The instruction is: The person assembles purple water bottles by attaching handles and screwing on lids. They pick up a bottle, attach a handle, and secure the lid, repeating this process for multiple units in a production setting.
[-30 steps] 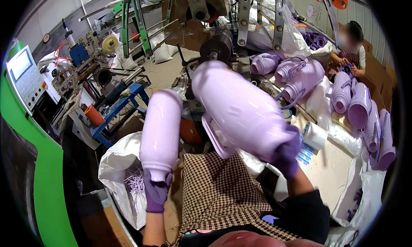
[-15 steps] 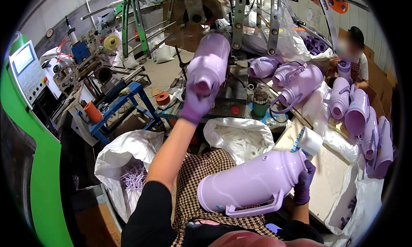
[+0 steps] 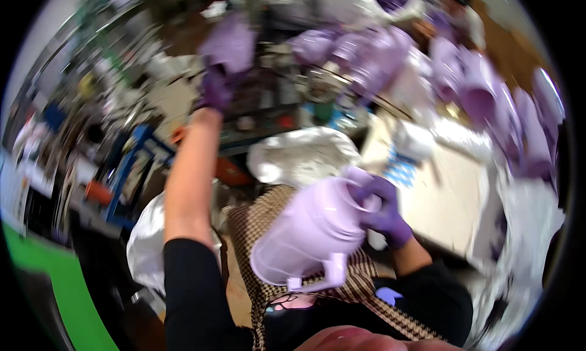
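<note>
My right hand (image 3: 387, 211), in a purple glove, grips the open mouth of a lilac thermos flask casing (image 3: 305, 232). That casing lies tilted across my lap, its mouth up and to the right and its handle on the lower side. My left arm reaches far forward. The purple-gloved left hand (image 3: 218, 89) is closed at the near end of a second lilac flask casing (image 3: 231, 43) by the machine. Motion blur smears this hand's fingers and the casing's outline.
Several lilac flask casings (image 3: 479, 95) stand and lie at the right and back right. An open white sack (image 3: 259, 159) sits ahead of my lap, another (image 3: 146, 244) at the left. A white roll (image 3: 415, 140) rests on the pale board (image 3: 455, 211). Another person (image 3: 473, 25) is at the far right.
The view has swung, and the scene sits lower and further left at the edges. The casing on my lap has tipped more upright, its mouth raised. The right hand has moved onto its mouth rim.
</note>
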Motion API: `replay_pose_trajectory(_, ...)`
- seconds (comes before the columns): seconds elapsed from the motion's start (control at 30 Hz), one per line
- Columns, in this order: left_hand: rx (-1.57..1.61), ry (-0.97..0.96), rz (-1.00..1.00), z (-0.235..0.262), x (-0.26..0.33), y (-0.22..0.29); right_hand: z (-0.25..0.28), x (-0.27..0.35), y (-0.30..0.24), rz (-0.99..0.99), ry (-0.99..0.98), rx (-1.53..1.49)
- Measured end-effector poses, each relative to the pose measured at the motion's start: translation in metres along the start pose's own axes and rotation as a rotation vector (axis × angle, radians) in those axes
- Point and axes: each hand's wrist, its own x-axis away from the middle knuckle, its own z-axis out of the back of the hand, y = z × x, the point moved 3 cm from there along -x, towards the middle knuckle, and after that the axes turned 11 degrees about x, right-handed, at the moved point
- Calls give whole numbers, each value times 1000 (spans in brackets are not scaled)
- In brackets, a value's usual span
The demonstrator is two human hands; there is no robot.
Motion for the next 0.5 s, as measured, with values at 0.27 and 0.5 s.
replay_pose_trajectory(0.27,952,-723,292,-163,232,118,-30,1,-16,-55,-85,-248)
replay_pose_trajectory(0.5,436,-1339,130,-160,251,204,68,44,4,75,72,628)
